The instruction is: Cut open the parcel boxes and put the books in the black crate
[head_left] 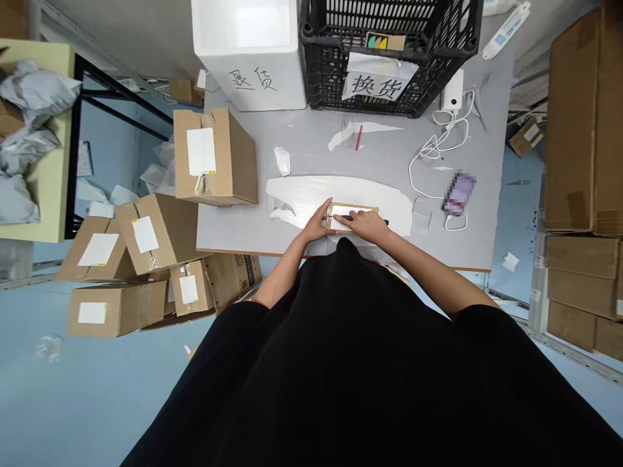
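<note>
A small flat cardboard box with a white label lies on a white sheet near the table's front edge. My left hand grips the box's left end, forefinger at the far corner and thumb at the near side. My right hand is closed on a slim black tool held low over the label, its forefinger stretched toward the box's left end. The tool's tip is too small to make out, and my right hand covers part of the box.
On the grey table stand a taped carton, a white bin and a black crate. A phone with a white cable lies at right. More cartons are stacked at left.
</note>
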The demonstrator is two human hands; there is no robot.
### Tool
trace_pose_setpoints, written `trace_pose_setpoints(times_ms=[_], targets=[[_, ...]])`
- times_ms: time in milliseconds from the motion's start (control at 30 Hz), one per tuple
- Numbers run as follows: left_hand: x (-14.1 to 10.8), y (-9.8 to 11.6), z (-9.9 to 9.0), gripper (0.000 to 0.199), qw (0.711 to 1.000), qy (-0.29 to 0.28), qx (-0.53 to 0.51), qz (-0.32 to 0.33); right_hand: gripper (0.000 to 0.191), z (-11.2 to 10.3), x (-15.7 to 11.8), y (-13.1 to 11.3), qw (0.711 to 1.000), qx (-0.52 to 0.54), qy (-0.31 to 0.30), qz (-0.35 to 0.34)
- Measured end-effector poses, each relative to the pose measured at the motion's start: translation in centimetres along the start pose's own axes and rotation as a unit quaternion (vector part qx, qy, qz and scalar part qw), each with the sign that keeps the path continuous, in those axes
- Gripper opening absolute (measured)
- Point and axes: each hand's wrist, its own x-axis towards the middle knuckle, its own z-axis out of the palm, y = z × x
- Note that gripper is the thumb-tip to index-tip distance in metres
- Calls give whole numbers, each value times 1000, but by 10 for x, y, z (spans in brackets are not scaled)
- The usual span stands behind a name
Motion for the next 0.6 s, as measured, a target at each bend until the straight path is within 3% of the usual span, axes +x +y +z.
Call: trace_pose_setpoints(times_ms=[600], targets=[[0,6,-4,115,1000,-10,-8,-27,58,-3,-1,-11,1000,-1,-5,13]])
